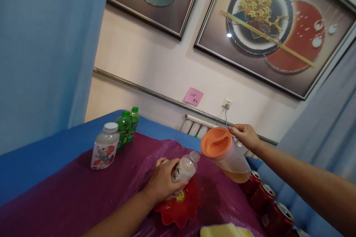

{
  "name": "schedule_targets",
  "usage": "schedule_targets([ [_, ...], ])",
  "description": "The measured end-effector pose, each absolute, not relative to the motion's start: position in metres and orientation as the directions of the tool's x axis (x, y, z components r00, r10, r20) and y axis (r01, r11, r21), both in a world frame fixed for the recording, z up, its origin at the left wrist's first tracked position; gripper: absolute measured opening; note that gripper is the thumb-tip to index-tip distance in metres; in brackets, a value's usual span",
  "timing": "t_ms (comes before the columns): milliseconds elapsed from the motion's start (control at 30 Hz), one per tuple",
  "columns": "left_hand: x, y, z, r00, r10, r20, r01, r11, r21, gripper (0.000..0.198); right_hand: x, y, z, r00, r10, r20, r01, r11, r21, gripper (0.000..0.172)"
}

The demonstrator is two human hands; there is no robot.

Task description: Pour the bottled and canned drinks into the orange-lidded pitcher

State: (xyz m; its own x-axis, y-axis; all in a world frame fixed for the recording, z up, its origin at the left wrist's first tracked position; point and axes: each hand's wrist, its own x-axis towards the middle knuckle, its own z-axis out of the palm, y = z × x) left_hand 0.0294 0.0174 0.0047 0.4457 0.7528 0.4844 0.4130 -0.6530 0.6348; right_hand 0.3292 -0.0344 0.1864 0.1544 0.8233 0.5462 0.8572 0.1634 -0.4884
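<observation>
My left hand is wrapped around a small clear bottle with a leafy printed label and no cap on its mouth. That bottle leans to the right above a red scalloped dish with a yellow emblem. To its right, my right hand grips a translucent plastic pitcher with an orange lid. The pitcher tilts toward the bottle, its lid close to but apart from the bottle's mouth. Amber liquid lies low in the pitcher. The pitcher's handle is mostly hidden.
A white-capped bottle and two green bottles stand at the left on purple plastic sheeting. Several red cans line the right edge. A yellow cloth-like item lies in front. A metal rail crosses the wall behind.
</observation>
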Motion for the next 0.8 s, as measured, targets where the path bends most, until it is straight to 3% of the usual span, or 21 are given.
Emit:
schedule_targets([
  [333,0.0298,0.0197,0.0017,0.458,0.753,0.472,0.412,-0.650,0.638,0.052,0.3276,-0.0333,0.1898,0.119,0.841,0.527,0.901,0.132,-0.414,0.053],
  [800,0.0293,0.0169,0.0037,0.478,0.744,0.467,0.413,-0.659,0.628,0.047,0.3292,-0.0311,0.1932,0.111,0.853,0.510,0.908,0.122,-0.402,0.051],
])
